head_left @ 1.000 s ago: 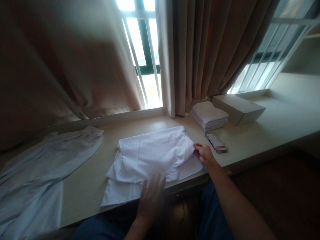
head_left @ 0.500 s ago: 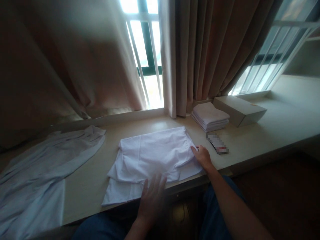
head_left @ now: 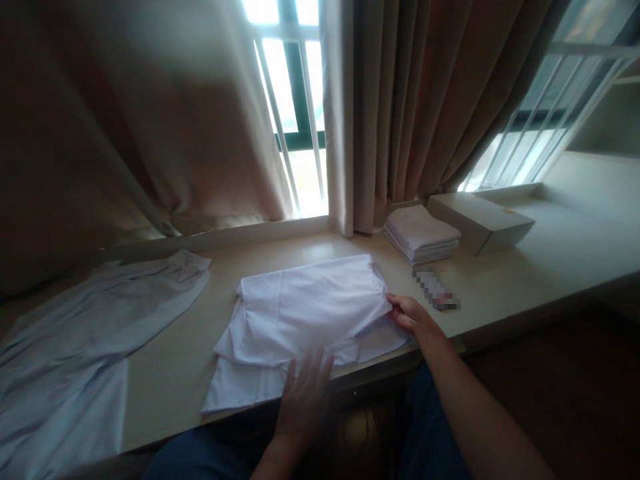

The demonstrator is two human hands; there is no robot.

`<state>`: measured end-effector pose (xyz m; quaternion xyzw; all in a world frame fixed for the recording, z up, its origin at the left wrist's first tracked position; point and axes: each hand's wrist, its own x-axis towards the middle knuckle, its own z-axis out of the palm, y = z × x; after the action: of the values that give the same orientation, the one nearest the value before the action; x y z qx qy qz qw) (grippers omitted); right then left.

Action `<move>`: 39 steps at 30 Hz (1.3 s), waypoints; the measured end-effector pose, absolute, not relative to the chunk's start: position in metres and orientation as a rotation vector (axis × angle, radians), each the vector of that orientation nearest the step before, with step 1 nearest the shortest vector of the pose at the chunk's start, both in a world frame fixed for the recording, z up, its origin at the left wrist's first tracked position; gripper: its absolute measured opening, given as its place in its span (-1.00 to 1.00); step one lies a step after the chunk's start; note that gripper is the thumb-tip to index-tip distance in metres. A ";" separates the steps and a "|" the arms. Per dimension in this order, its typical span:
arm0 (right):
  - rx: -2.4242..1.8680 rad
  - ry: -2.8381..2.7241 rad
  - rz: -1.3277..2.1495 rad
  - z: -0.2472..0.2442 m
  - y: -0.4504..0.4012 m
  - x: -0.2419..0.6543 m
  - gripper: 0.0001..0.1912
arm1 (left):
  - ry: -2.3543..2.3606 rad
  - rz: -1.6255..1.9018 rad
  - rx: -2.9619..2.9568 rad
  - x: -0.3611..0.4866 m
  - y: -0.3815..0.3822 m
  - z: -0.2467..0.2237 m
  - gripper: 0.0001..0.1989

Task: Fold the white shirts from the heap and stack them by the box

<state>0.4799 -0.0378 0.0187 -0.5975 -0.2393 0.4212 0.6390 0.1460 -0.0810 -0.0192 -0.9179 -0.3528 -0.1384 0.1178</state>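
**White garment, part-folded, on window counter**

White garment (head_left: pixel 305 313): lies mid-counter, near edge overhanging the counter (head_left: pixel 170 373) lip. Right hand (head_left: pixel 413 315): fingers closed on the garment's right fold edge. Left hand (head_left: pixel 305 397): flat, fingers spread, pressing the near hem, gripping nothing. Right, just beside: blurred small object (head_left: pixel 436 288). Far right: folded white stack (head_left: pixel 421 233), touching the curtain (head_left: pixel 400 100); flat box (head_left: pixel 480 220) beside it. Left, well apart: loose pale shirt (head_left: pixel 85 333). Open counter between shirt and garment.

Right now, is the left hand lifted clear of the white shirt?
No, the left hand lies flat on the near edge of the white shirt.
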 end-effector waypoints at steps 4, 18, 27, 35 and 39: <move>-1.588 -0.597 0.819 0.016 -0.046 0.474 -0.85 | -1.020 -0.419 -2.682 0.146 -0.081 -0.018 -0.37; -2.100 -1.654 -0.286 0.013 -0.051 0.427 -0.39 | -1.032 -0.409 -2.680 0.147 -0.080 -0.017 -0.38; -2.298 -1.787 -0.041 -0.023 -0.054 0.422 -0.11 | -1.110 -0.563 -2.889 0.138 -0.082 -0.005 -0.32; -2.257 -1.790 -0.154 -0.043 -0.052 0.423 -0.09 | -2.015 -1.004 -2.281 0.050 0.023 0.047 -0.58; -2.272 -1.791 -0.179 -0.043 -0.051 0.421 -0.11 | -2.327 -0.871 -2.093 0.002 0.069 0.039 -0.60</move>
<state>0.4209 -0.0514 -0.0430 -0.7780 -0.6134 -0.0613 0.1212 0.0023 0.0686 0.0386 -0.6433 -0.7152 -0.2677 -0.0536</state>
